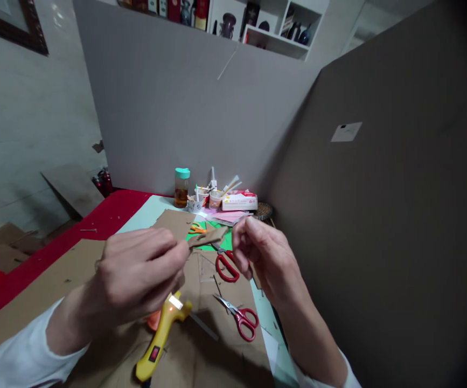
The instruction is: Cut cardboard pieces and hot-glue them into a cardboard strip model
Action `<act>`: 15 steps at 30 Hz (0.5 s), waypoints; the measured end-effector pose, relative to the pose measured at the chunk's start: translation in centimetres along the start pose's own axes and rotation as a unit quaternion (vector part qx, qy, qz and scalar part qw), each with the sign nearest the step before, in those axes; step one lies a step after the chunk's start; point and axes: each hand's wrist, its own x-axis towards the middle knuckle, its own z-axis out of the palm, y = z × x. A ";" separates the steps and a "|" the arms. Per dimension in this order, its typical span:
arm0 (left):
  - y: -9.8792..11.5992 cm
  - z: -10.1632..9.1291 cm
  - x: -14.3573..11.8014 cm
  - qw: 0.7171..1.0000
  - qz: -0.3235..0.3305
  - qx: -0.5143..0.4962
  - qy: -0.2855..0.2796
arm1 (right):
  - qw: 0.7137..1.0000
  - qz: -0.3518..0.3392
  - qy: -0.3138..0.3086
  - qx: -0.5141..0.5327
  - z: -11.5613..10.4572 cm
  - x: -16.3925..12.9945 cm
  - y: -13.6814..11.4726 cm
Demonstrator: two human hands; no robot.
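Held up over the table, my left hand [144,269] is closed on a small folded piece of brown cardboard [209,237], which sticks out to the right from its fingertips. My right hand [263,250] is beside the free end, fingers curled and thumb against the forefinger; whatever it may pinch is too small to make out. Under my left hand lies a yellow glue gun [158,345] with a small light on. Red-handled scissors [239,318] lie on the cardboard sheet [201,355]. A second red-handled pair [227,267] is partly covered by my right hand.
At the back stand a bottle with a teal lid [181,188], paper cups [216,199] with tools and a white box [240,202]. Orange-handled scissors [196,229] lie on a green sheet [227,240]. Grey panels [201,108] close off the back and right.
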 end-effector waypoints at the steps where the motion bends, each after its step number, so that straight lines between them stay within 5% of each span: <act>1: -0.3 -0.1 -0.1 0.998 0.053 0.027 -0.004 | 1.000 0.011 -0.017 -0.002 0.1 -0.1 0.0; 7: -0.6 -0.6 0.4 0.991 0.116 0.056 -0.024 | 0.996 0.045 -0.080 -0.003 0.7 -0.6 -0.7; 15: -0.3 -1.2 -1.3 0.996 -0.055 0.041 0.062 | 0.987 -0.014 -0.098 -0.130 2.2 -1.2 -1.0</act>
